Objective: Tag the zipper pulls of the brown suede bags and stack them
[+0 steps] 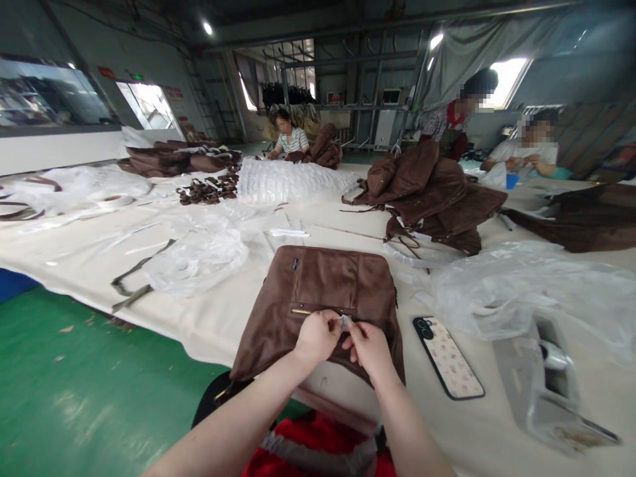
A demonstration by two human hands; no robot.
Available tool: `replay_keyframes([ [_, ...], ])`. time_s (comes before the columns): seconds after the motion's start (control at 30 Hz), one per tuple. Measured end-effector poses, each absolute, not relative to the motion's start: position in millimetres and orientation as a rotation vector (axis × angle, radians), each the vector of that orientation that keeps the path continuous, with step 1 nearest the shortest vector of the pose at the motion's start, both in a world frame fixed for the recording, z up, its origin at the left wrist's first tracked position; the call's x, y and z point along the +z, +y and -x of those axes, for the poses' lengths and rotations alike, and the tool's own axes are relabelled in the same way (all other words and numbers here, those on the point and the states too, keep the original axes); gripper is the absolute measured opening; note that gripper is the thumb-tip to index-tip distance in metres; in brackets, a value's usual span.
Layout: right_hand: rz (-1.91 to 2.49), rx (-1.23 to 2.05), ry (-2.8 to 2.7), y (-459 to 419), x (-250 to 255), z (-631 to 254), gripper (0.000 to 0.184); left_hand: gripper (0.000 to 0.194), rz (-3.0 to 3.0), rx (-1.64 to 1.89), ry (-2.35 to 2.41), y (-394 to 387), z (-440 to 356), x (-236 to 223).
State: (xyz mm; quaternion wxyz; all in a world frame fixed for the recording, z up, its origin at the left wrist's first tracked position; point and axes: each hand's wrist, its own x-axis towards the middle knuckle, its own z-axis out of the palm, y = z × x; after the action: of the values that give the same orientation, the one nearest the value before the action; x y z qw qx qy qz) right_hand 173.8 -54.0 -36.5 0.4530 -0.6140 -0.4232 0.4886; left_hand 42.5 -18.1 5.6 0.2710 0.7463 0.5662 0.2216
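Though beside the bag [325,281], phone [449,358] near crumpled plastic [521,285].

The pale-covered tabletop [199,334] was strewn with clear plastic [199,262]; a brown bag [325,278] was laid at its near edge, a phone [450,358] set beside the bag, more bags [437,189] heaped beyond.

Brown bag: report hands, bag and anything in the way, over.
Left hand and right hand pinching small pale piece over brown bag. Bag lying on table. Phone beside bag, not blocking hands.
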Motion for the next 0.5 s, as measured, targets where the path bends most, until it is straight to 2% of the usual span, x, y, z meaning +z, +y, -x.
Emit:
replay_keyframes([
  [0.17, 1.448, 1.24, -0.938, -42.1, -35.4, -167.8, 0.023, 0.018, -2.186, 0.596, 1.592, -22.7, -43.0, 6.4],
  [0.3, 1.424, 1.259, -0.846, -37.6, -36.1, -164.5, 0.018, 0.022, -2.716, 0.452, 1.487, -35.8, -40.9, -1.5],
  [0.4, 1.395, 1.288, -0.799, -37.3, -36.0, -164.9, 0.019, 0.035, -2.96, 0.312, 1.395, -43.1, -35.5, -9.6],
  [0.5, 1.354, 1.321, -0.783, -38.4, -34.6, -166.4, 0.025, 0.039, -3.015, 0.232, 1.364, -43.6, -33.6, -14.6],
])
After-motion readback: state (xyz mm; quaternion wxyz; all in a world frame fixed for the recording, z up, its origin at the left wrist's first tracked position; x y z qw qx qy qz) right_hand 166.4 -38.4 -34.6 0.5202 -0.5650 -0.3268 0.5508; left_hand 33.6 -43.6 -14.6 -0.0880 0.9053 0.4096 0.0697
